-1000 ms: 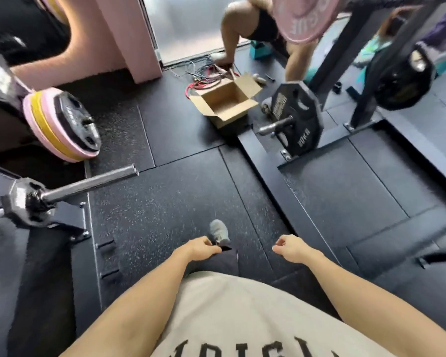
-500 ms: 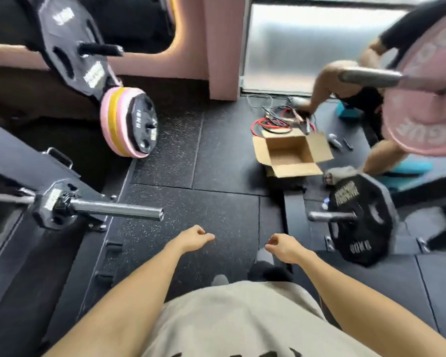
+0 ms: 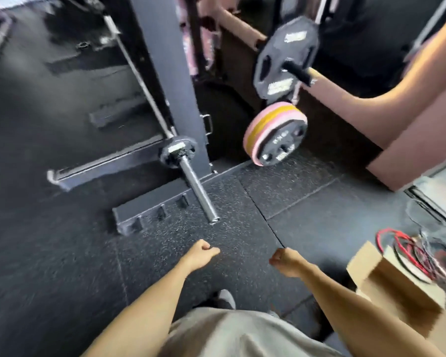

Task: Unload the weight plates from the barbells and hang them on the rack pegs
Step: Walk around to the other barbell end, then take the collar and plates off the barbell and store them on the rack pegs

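A bare steel barbell sleeve [image 3: 198, 194] sticks out toward me from the dark rack upright [image 3: 173, 73], with no plate on it. To its right a stack of pink, yellow and black plates [image 3: 276, 135] hangs on a low peg. Above it a large black plate [image 3: 283, 57] sits on a higher peg. My left hand [image 3: 202, 253] and my right hand [image 3: 283, 258] hang in front of me over the floor with loosely curled fingers. Both hold nothing and are well short of the sleeve.
An open cardboard box [image 3: 397, 287] stands on the floor at the lower right, beside a tangle of red and black cables [image 3: 410, 251]. A pink wall column [image 3: 422, 124] rises at the right. The rack's base bar [image 3: 150, 215] lies on the black rubber floor.
The view has swung left, so the rack with the bare sleeve is now in the middle. The second rack and the other person have left the view. My hands stay empty.
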Tool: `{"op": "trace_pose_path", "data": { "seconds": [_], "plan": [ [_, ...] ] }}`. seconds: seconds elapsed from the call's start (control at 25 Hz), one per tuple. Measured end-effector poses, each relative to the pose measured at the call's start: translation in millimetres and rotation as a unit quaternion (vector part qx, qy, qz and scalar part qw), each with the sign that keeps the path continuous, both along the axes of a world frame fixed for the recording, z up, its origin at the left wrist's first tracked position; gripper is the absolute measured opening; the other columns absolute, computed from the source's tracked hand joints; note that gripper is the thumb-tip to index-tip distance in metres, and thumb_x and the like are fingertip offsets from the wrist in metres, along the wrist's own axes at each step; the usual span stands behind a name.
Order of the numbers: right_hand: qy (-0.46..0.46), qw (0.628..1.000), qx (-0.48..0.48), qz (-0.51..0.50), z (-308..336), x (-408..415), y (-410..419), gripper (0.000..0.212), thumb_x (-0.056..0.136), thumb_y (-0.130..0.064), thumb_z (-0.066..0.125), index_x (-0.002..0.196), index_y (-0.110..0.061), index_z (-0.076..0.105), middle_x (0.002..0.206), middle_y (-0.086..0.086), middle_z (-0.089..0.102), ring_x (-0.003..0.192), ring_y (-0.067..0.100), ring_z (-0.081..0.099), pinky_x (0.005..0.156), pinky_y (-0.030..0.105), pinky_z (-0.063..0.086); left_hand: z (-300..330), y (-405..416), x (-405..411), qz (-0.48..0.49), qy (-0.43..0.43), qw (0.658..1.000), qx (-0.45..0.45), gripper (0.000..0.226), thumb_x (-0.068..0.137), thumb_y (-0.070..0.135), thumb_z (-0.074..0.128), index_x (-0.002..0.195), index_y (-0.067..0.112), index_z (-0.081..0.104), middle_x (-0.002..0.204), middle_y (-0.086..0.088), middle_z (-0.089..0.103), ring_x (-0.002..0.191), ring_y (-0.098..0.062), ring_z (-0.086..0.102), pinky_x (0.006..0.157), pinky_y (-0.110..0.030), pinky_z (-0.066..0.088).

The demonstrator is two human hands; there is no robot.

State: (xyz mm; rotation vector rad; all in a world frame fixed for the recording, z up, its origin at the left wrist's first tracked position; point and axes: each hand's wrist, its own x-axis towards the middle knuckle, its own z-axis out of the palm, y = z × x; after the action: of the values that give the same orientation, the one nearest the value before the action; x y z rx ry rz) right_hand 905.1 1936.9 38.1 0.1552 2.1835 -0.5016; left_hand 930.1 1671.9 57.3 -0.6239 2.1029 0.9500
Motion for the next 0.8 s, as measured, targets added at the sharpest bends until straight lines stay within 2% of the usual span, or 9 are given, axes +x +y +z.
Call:
{"op": "trace_pose_path", "data": {
  "seconds": [0.08, 0.16, 0.24, 0.32, 0.36, 0.44, 0.52, 0.64, 0.8],
  "plan": [
    [0.014, 0.996, 0.017, 0.084, 0.9, -21.1, -21.8, 0.023, 0.092, -0.031, 0.049, 0.073, -0.018, 0.052, 0.088, 0.007, 0.056, 0.080, 0.017, 0.053, 0.069, 0.025, 0.044, -0.4, -14.7, 4.2, 0.053, 0.001, 0.999, 0.004, 0.045, 0.094, 0.044, 0.056, 0.127, 0.014, 0.049, 0.119, -0.001, 0.050, 0.104, -0.016, 0.047, 0.084, -0.025, 0.033],
    [0.006, 0.992, 0.020, 0.125, 1.3, -42.0, -45.1, 0.019, 0.092, -0.033, 0.051, 0.081, -0.020, 0.059, 0.092, 0.007, 0.059, 0.083, 0.017, 0.055, 0.077, 0.027, 0.049, -2.5, -32.1, 1.4, 0.087, 0.005, 0.996, -0.004, 0.039, 0.095, 0.045, 0.054, 0.120, 0.016, 0.052, 0.117, -0.002, 0.054, 0.102, -0.017, 0.048, 0.082, -0.026, 0.034],
    [0.016, 0.989, 0.013, 0.144, 4.0, -65.2, -70.5, 0.017, 0.091, -0.034, 0.053, 0.089, -0.022, 0.063, 0.098, 0.006, 0.062, 0.088, 0.017, 0.056, 0.080, 0.025, 0.047, -4.4, -51.0, -10.5, 0.101, 0.022, 0.994, -0.017, 0.022, 0.096, 0.045, 0.051, 0.096, 0.023, 0.053, 0.095, 0.001, 0.053, 0.092, -0.017, 0.049, 0.076, -0.028, 0.033],
    [0.025, 0.985, 0.007, 0.172, 6.7, -96.3, -93.7, 0.019, 0.092, -0.036, 0.052, 0.078, -0.023, 0.055, 0.094, 0.002, 0.058, 0.084, 0.015, 0.053, 0.078, 0.026, 0.046, -4.7, -69.6, -30.7, 0.132, 0.045, 0.990, -0.020, 0.023, 0.097, 0.046, 0.048, 0.085, 0.026, 0.047, 0.083, 0.003, 0.047, 0.081, -0.016, 0.048, 0.071, -0.030, 0.033],
    [0.031, 0.984, 0.002, 0.177, 12.0, -113.5, -105.8, 0.019, 0.092, -0.037, 0.052, 0.078, -0.024, 0.055, 0.093, 0.000, 0.056, 0.083, 0.015, 0.052, 0.078, 0.027, 0.046, -5.4, -78.7, -42.2, 0.148, 0.047, 0.988, -0.017, 0.024, 0.098, 0.047, 0.047, 0.093, 0.024, 0.050, 0.087, 0.002, 0.049, 0.083, -0.017, 0.049, 0.073, -0.030, 0.034],
    [0.042, 0.984, -0.038, 0.168, 25.4, -147.7, -128.1, 0.020, 0.093, -0.038, 0.053, 0.099, -0.022, 0.064, 0.095, 0.000, 0.058, 0.084, 0.017, 0.053, 0.079, 0.026, 0.045, -7.3, -96.3, -64.7, 0.166, 0.046, 0.985, -0.013, 0.032, 0.098, 0.051, 0.043, 0.112, 0.022, 0.049, 0.100, 0.001, 0.053, 0.094, -0.018, 0.051, 0.079, -0.030, 0.036],
    [0.055, 0.981, -0.066, 0.172, 35.6, -196.1, -156.0, 0.032, 0.095, -0.037, 0.051, 0.115, -0.016, 0.064, 0.100, 0.004, 0.063, 0.084, 0.020, 0.058, 0.076, 0.028, 0.047, -8.9, -115.1, -100.3, 0.187, 0.058, 0.981, -0.020, 0.031, 0.100, 0.051, 0.037, 0.114, 0.024, 0.046, 0.101, 0.005, 0.051, 0.096, -0.017, 0.050, 0.079, -0.030, 0.034],
    [0.076, 0.972, -0.096, 0.201, 38.9, -273.5, -199.7, 0.033, 0.098, -0.037, 0.048, 0.119, -0.017, 0.064, 0.116, 0.009, 0.067, 0.092, 0.024, 0.065, 0.079, 0.033, 0.053, -11.7, -137.8, -165.8, 0.220, 0.089, 0.971, -0.038, 0.030, 0.103, 0.044, 0.031, 0.115, 0.020, 0.046, 0.093, 0.006, 0.048, 0.087, -0.015, 0.048, 0.073, -0.030, 0.034],
    [0.107, 0.956, -0.121, 0.246, 33.1, -358.2, -243.2, 0.036, 0.101, -0.034, 0.045, 0.125, -0.012, 0.060, 0.122, 0.013, 0.063, 0.102, 0.028, 0.062, 0.086, 0.036, 0.051, -25.8, -158.0, -236.9, 0.265, 0.103, 0.957, -0.065, 0.044, 0.105, 0.039, 0.028, 0.133, 0.010, 0.046, 0.131, -0.008, 0.053, 0.119, -0.025, 0.052, 0.096, -0.035, 0.038]
  ]
}}
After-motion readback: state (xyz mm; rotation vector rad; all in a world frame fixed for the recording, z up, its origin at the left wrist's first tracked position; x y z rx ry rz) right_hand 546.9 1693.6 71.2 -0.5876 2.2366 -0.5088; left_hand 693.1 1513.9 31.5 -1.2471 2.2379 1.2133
